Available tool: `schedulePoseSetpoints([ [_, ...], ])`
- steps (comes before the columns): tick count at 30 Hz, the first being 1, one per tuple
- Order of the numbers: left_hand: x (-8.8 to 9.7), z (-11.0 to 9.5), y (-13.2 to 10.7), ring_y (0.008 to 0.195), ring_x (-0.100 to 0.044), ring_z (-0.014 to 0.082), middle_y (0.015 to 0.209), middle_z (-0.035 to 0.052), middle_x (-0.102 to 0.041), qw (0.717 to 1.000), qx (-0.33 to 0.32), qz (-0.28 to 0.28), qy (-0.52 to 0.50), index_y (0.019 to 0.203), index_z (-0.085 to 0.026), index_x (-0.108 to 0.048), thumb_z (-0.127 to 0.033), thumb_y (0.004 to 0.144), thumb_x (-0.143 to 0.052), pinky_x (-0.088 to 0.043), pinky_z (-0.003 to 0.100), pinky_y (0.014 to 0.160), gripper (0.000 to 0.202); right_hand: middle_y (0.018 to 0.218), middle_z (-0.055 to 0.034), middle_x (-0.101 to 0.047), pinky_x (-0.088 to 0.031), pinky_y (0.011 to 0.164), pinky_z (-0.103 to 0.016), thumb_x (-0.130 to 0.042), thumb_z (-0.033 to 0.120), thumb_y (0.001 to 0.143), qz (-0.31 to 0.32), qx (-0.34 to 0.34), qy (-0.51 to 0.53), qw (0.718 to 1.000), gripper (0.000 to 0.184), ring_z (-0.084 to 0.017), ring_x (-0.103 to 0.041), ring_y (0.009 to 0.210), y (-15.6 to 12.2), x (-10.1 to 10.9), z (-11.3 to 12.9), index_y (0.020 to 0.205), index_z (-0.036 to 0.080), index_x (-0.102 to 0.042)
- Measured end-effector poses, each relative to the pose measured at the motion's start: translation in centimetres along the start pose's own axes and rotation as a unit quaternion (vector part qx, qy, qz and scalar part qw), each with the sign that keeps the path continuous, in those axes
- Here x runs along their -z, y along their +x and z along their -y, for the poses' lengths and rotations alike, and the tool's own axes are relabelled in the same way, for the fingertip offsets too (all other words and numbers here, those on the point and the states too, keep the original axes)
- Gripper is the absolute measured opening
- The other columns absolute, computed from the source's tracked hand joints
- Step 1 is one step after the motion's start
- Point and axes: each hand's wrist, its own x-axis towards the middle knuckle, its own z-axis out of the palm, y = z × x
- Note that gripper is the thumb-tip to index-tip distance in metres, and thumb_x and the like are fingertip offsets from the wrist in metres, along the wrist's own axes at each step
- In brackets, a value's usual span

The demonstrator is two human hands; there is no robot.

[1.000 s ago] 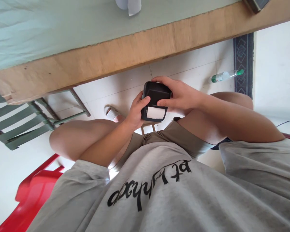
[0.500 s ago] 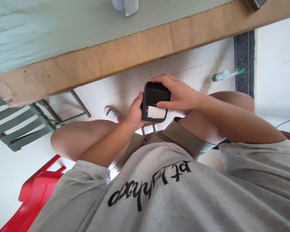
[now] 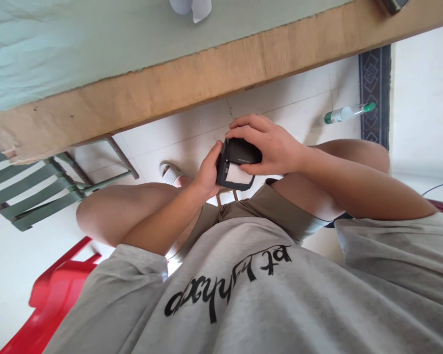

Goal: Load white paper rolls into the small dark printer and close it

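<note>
A small black boxy device with a white paper label showing at its lower end is held over my lap, below the table edge. My left hand grips its left side with the thumb up against the casing. My right hand covers the top and right side, fingers curled over the black lid, which looks tilted up from the body. Both hands are closed on the device.
A wooden table edge with a pale green top runs across above my hands. A green slatted chair stands left, a red plastic chair lower left. A clear bottle with green cap lies on the white tiled floor; a sandal shows between my knees.
My right hand has slid further over the top of the device and the black lid has tipped, hiding more of the casing. The left hand stays in place.
</note>
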Motion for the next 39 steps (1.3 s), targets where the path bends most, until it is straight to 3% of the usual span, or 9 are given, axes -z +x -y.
schedulePoseSetpoints([
  [4,-0.3,-0.2,-0.4,0.068,-0.064,0.0129,0.076,-0.0012,-0.069,0.999,-0.029,0.007,0.021,0.094,-0.019,-0.068,-0.040,0.093,-0.077,-0.051,0.027,0.066,0.023,0.144,-0.0106,-0.064,-0.053,0.118,-0.046,-0.048,0.041,0.099,-0.039,-0.019,-0.025,0.999,0.048,-0.022,-0.060,0.127,0.4,1.1,0.7,0.139,0.026,-0.069],
  [10,-0.2,-0.3,-0.5,0.074,-0.068,0.0152,0.080,0.0002,-0.073,0.998,-0.024,-0.008,0.052,0.098,-0.020,-0.066,-0.042,0.090,-0.078,-0.054,0.029,0.071,0.026,0.127,-0.0131,-0.069,-0.049,0.110,-0.042,-0.030,0.031,0.107,-0.103,-0.183,-0.150,0.966,0.049,-0.022,-0.058,0.120,1.0,2.4,1.7,0.128,0.025,-0.074],
  [15,-0.1,-0.1,-0.4,0.072,-0.065,0.0131,0.079,-0.0029,-0.069,0.998,-0.039,-0.005,0.056,0.094,-0.021,-0.064,-0.049,0.078,-0.088,-0.050,0.026,0.068,0.040,0.096,-0.0080,-0.070,-0.026,0.079,-0.031,-0.033,0.034,0.107,0.011,-0.208,-0.199,0.958,0.046,-0.013,-0.052,0.088,1.1,1.1,2.3,0.105,0.022,-0.077],
  [19,-0.1,0.1,-0.1,0.072,-0.062,0.0125,0.078,-0.0033,-0.066,0.997,-0.054,-0.010,0.056,0.094,-0.021,-0.065,-0.048,0.078,-0.088,-0.048,0.026,0.068,0.039,0.102,-0.0081,-0.075,-0.014,0.073,-0.031,-0.034,0.036,0.107,0.075,-0.190,-0.194,0.960,0.047,-0.008,-0.043,0.072,1.2,0.5,3.5,0.105,0.018,-0.078],
  [23,0.2,0.3,0.1,0.073,-0.062,0.0133,0.081,-0.0024,-0.066,0.996,-0.062,-0.018,0.057,0.097,-0.021,-0.067,-0.048,0.080,-0.087,-0.049,0.027,0.069,0.037,0.124,-0.0106,-0.077,-0.017,0.071,-0.029,-0.040,0.034,0.103,0.135,-0.206,-0.186,0.951,0.043,-0.011,-0.055,0.075,1.7,0.9,4.6,0.123,0.021,-0.076],
  [29,0.3,0.2,-0.2,0.074,-0.065,0.0130,0.084,-0.0022,-0.070,0.996,-0.055,-0.010,0.073,0.101,-0.021,-0.069,-0.047,0.081,-0.087,-0.051,0.026,0.069,0.037,0.118,-0.0140,-0.079,-0.031,0.073,-0.028,-0.051,0.038,0.098,0.189,-0.252,-0.166,0.934,0.052,-0.023,-0.068,0.090,2.3,1.3,4.3,0.147,0.026,-0.064],
  [31,0.2,0.0,-0.3,0.076,-0.066,0.0133,0.086,-0.0019,-0.071,0.996,-0.051,-0.009,0.073,0.103,-0.020,-0.069,-0.047,0.082,-0.087,-0.053,0.027,0.070,0.039,0.118,-0.0104,-0.080,-0.033,0.074,-0.028,-0.056,0.036,0.092,0.167,-0.255,-0.123,0.944,0.051,-0.020,-0.065,0.085,2.0,1.6,3.5,0.142,0.027,-0.066],
  [35,0.2,0.1,-0.1,0.075,-0.066,0.0131,0.084,-0.0017,-0.071,0.996,-0.052,-0.014,0.064,0.101,-0.020,-0.068,-0.050,0.081,-0.089,-0.052,0.027,0.069,0.042,0.108,-0.0043,-0.080,-0.041,0.072,-0.023,-0.064,0.035,0.079,0.073,-0.194,0.144,0.968,0.052,-0.008,-0.055,0.072,1.0,2.7,1.7,0.129,0.020,-0.064],
  [39,0.2,0.3,0.0,0.080,-0.070,0.0148,0.087,0.0002,-0.074,0.998,-0.059,-0.016,0.029,0.096,-0.021,-0.067,-0.054,0.079,-0.090,-0.055,0.028,0.071,0.044,0.107,-0.0049,-0.077,-0.044,0.061,-0.021,-0.050,0.045,0.087,0.064,-0.171,0.363,0.914,0.059,-0.006,-0.055,0.066,0.5,3.7,0.9,0.139,0.019,-0.049],
])
